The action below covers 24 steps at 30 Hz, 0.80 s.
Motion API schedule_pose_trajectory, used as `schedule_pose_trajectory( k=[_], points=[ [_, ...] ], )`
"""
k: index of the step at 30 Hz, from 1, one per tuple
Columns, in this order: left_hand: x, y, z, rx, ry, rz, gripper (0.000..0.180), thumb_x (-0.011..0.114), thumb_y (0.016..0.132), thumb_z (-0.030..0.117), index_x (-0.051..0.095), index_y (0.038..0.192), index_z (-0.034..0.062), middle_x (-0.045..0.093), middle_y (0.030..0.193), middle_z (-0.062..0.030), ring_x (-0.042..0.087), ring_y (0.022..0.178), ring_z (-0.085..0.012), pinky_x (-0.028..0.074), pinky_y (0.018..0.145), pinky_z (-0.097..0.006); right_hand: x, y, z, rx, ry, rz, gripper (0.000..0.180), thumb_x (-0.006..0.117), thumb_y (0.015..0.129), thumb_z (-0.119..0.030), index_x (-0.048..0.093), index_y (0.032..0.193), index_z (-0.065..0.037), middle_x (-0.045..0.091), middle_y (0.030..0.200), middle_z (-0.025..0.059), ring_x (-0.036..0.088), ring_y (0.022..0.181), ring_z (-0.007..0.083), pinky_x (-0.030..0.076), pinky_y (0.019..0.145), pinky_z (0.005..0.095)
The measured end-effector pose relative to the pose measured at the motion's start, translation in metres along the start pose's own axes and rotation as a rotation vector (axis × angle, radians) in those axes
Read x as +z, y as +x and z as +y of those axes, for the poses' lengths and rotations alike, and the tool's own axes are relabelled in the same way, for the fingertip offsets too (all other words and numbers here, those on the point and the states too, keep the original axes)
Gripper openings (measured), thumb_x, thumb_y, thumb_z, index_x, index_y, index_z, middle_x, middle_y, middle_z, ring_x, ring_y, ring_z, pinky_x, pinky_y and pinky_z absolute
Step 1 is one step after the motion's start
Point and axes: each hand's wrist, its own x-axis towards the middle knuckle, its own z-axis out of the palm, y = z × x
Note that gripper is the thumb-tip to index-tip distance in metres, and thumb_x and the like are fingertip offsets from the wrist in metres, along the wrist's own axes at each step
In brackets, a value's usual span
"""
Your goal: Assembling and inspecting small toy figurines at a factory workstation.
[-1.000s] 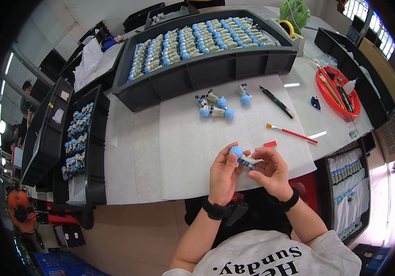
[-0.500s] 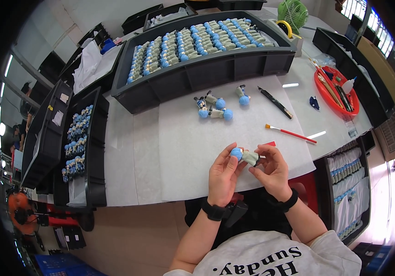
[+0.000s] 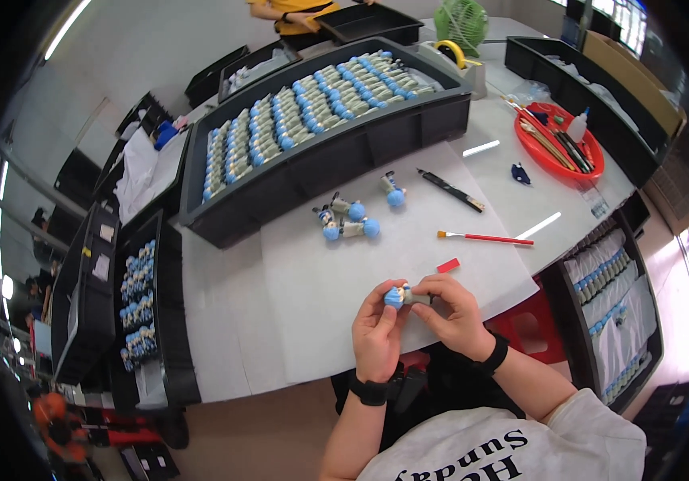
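Observation:
Both my hands hold one small figurine (image 3: 403, 297) with a blue head and a grey body, just above the near edge of the white table (image 3: 320, 289). My left hand (image 3: 376, 333) grips its blue head end. My right hand (image 3: 450, 313) pinches the grey body end. Three more such figurines (image 3: 350, 220) lie loose on the table farther out. A large black tray (image 3: 320, 152) packed with rows of the same figurines stands behind them.
A red-handled paintbrush (image 3: 480, 237), a small red piece (image 3: 448, 265) and a black knife (image 3: 451, 191) lie to the right. A red dish (image 3: 561, 140) of tools stands far right. Black trays (image 3: 140, 313) line the left side. Another person in yellow (image 3: 296, 12) stands beyond the table.
The figurine has turned a little in my fingers, blue head now toward my left hand; both hands stay in about the same spot. The view has shifted slightly.

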Motion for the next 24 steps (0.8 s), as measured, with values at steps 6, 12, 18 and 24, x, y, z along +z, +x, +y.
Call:
schedule_pose_trajectory(
  k=[6,12,18,24],
  points=[
    [0.007,0.002,-0.012,0.076,0.017,0.079,0.037,0.047,0.089,0.011,0.036,0.123,0.0023,0.046,0.12,-0.0152,0.045,0.112,-0.0242,0.038,0.095,-0.038,-0.017,-0.003,0.007,0.146,0.237,-0.005,0.025,0.058,0.076,0.003,0.055,0.101,-0.002,0.056,0.096,0.0086,0.055,0.09,0.0184,0.044,0.077,0.0274],
    [-0.009,-0.002,-0.005,0.059,0.025,0.023,0.026,0.038,0.091,0.007,0.041,0.116,-0.0013,0.047,0.118,-0.0227,0.043,0.113,-0.033,0.034,0.098,-0.045,-0.095,-0.011,0.0,0.077,0.346,0.287,0.026,0.057,0.078,0.005,0.056,0.103,-0.001,0.055,0.102,0.0065,0.053,0.095,0.0139,0.044,0.082,0.0266],
    [-0.004,-0.003,-0.008,0.09,0.283,0.152,0.036,0.029,0.093,0.014,0.033,0.125,-0.002,0.038,0.128,-0.0242,0.038,0.118,-0.0351,0.027,0.102,-0.046,-0.278,-0.083,0.02,-0.007,-0.14,1.003,0.022,0.06,0.076,0.005,0.062,0.096,-0.001,0.062,0.081,0.0016,0.056,0.073,0.0066,0.046,0.066,0.0197],
    [-0.004,0.0,-0.007,0.091,0.386,0.201,0.039,0.027,0.093,0.013,0.028,0.129,-0.0016,0.035,0.13,-0.0253,0.037,0.119,-0.0362,0.026,0.103,-0.045,-0.457,-0.267,0.054,0.546,-0.709,1.508,0.024,0.06,0.072,-0.003,0.064,0.096,-0.005,0.065,0.085,0.0068,0.06,0.077,0.0114,0.046,0.068,0.0234]
  ],
)
